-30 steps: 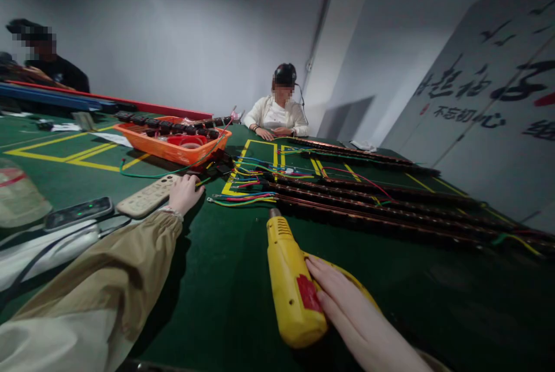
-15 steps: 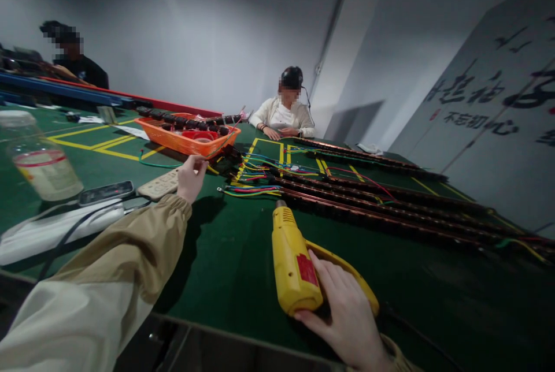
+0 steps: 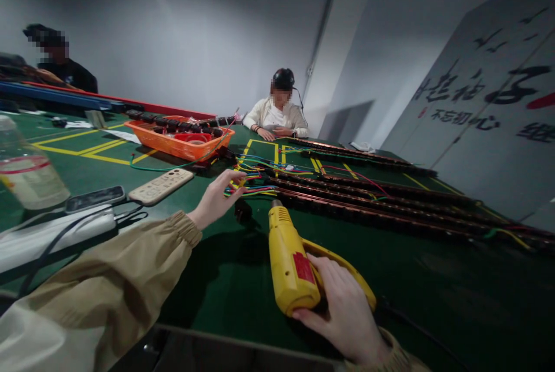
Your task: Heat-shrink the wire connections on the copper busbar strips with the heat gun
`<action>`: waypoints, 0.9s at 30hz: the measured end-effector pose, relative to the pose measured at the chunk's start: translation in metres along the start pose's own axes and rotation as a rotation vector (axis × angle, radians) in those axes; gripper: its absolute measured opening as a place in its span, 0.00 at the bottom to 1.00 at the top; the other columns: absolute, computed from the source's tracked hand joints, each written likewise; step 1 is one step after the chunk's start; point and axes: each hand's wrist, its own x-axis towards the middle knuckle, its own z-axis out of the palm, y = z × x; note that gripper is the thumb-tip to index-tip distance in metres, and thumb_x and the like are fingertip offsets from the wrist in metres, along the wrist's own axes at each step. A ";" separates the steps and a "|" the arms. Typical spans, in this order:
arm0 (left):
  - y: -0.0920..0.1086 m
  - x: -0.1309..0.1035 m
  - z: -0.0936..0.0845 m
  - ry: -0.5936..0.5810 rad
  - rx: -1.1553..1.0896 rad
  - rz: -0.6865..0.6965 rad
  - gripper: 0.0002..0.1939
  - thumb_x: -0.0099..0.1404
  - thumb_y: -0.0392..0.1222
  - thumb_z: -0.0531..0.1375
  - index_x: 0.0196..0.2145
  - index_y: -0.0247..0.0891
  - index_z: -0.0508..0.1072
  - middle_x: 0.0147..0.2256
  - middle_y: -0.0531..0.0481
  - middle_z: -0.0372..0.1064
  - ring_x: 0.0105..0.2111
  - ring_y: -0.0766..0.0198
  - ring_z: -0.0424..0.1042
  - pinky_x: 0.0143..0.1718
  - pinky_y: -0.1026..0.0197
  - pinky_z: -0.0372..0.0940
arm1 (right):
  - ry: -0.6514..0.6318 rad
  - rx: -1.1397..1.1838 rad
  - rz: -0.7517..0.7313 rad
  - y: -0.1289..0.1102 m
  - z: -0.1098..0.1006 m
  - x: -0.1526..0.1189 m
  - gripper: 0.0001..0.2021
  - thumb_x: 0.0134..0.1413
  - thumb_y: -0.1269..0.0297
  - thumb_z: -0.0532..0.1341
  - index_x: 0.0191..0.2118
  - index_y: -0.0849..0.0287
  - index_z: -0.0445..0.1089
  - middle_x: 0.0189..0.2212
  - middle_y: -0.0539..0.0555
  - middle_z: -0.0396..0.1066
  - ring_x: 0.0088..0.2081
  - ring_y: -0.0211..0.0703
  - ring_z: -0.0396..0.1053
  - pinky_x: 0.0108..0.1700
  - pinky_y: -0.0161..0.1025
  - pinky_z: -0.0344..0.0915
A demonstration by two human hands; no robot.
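Note:
My right hand (image 3: pixel 347 308) is wrapped round a yellow heat gun (image 3: pixel 290 262) with a red label, which lies on the green table with its nozzle pointing at the wire ends. My left hand (image 3: pixel 221 196) is at the coloured wires (image 3: pixel 255 190), thumb and fingers curved towards each other; whether it grips a wire is too small to tell. The wires come out of long dark bars with copper edges (image 3: pixel 347 207) that run off to the right. A small black object (image 3: pixel 243 210) is just below my left fingers.
An orange basket (image 3: pixel 180 145) with dark parts stands behind my left hand. At left are a beige remote-like block (image 3: pixel 161 186), a phone (image 3: pixel 95 198), a white power strip (image 3: pixel 56 236) and a bottle (image 3: pixel 32 173). Two people sit beyond the table.
My left hand has moved right, from beside the basket to the wire ends. The small black object now shows below it. My right hand keeps its hold; the view has shifted slightly.

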 end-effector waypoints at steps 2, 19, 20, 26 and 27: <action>-0.006 -0.006 0.007 -0.146 0.009 -0.026 0.22 0.63 0.46 0.56 0.54 0.39 0.61 0.49 0.44 0.66 0.44 0.61 0.70 0.45 0.58 0.67 | -0.004 0.006 0.001 0.000 0.000 0.000 0.37 0.44 0.37 0.59 0.52 0.64 0.62 0.42 0.61 0.69 0.42 0.52 0.69 0.43 0.47 0.68; -0.030 -0.011 0.006 -0.744 -0.079 -0.218 0.35 0.59 0.59 0.57 0.59 0.37 0.59 0.56 0.43 0.62 0.54 0.54 0.63 0.56 0.54 0.58 | 0.081 -0.037 -0.055 0.002 0.004 -0.004 0.39 0.43 0.36 0.59 0.52 0.64 0.62 0.43 0.60 0.70 0.42 0.52 0.69 0.42 0.46 0.68; -0.033 -0.011 0.006 -0.746 -0.085 -0.204 0.35 0.58 0.58 0.58 0.58 0.37 0.60 0.55 0.43 0.63 0.53 0.54 0.64 0.55 0.55 0.59 | 0.083 -0.039 -0.056 0.002 0.004 -0.004 0.39 0.43 0.36 0.59 0.52 0.64 0.62 0.43 0.60 0.70 0.42 0.52 0.69 0.42 0.46 0.68; -0.038 -0.009 0.001 -0.592 0.128 -0.112 0.27 0.58 0.56 0.58 0.51 0.39 0.68 0.49 0.45 0.66 0.49 0.55 0.66 0.52 0.56 0.60 | 0.083 -0.029 -0.060 0.003 0.005 -0.004 0.39 0.44 0.36 0.59 0.53 0.65 0.61 0.44 0.61 0.70 0.43 0.52 0.69 0.43 0.47 0.68; -0.037 -0.009 -0.001 -0.552 0.202 -0.103 0.25 0.59 0.56 0.58 0.50 0.40 0.68 0.47 0.46 0.65 0.47 0.56 0.67 0.50 0.57 0.62 | 0.084 -0.027 -0.060 0.003 0.005 -0.004 0.39 0.44 0.36 0.59 0.53 0.65 0.61 0.44 0.61 0.69 0.43 0.52 0.69 0.43 0.47 0.68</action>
